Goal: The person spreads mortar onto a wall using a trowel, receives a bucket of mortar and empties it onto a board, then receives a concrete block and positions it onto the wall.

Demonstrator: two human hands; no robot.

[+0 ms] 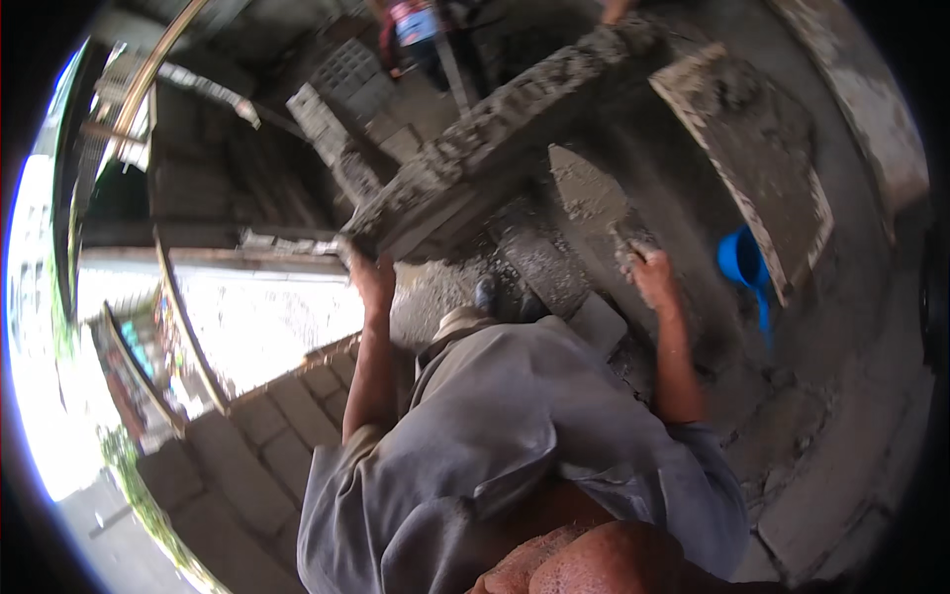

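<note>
A mortar-caked trowel (586,188) with a long, tapering grey blade stands out above the middle of the frame, angled toward the upper left, its face spread with wet, lumpy mortar. Beside it, a low wall (505,127) crusted with rough mortar along its top runs diagonally from center left to the upper right.

The fingers of the right hand (654,281), right of center, are clenched around the trowel's handle. Those of the left hand (373,285), left of center, rest at the wall's near end; whether they grip it or merely touch cannot be told.

At upper right lies a mortar board (722,186) bearing a dark grey heap, a blue dipper (740,257) just beside its edge.

The trowel's handle is mostly covered by the hand and smeared grey, its join to the blade hard to make out. A co-worker (421,25) in red and blue is cut off by the top edge, the glare at left washes out detail, and shadow dims the upper left.
</note>
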